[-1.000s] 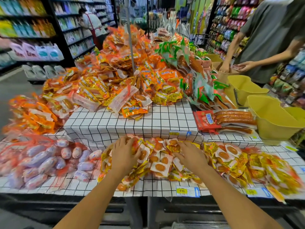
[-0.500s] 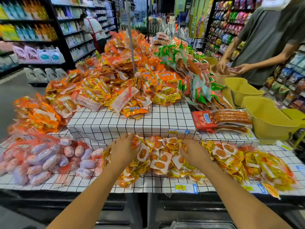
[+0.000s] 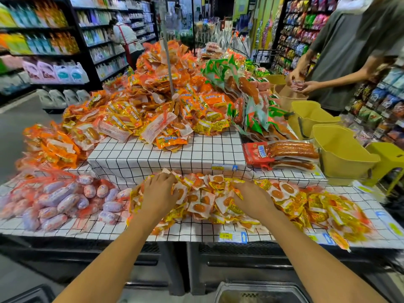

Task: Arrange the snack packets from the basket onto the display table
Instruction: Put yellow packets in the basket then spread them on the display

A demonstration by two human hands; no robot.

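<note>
A heap of small yellow-and-white snack packets [image 3: 203, 197] with round orange pieces lies on the lower tier of the checked display table [image 3: 196, 231]. My left hand [image 3: 158, 194] rests palm down on the heap's left side, fingers spread over the packets. My right hand [image 3: 251, 200] presses flat on the heap's middle right, fingers apart. Neither hand lifts a packet clear of the pile. A grey basket [image 3: 258, 293] shows at the bottom edge below the table; its contents are hard to make out.
Netted pink sausages [image 3: 59, 200] lie left of the heap, more yellow packets [image 3: 323, 206] to the right. An upper tier holds an orange packet mound [image 3: 157, 101] and red sausage packs [image 3: 284, 153]. Yellow bins [image 3: 343, 154] stand at right, where a person in grey [image 3: 354, 47] handles goods.
Both hands have shifted slightly forward over the heap, pushing packets toward the upper tier's step. The camera has tilted a little.
</note>
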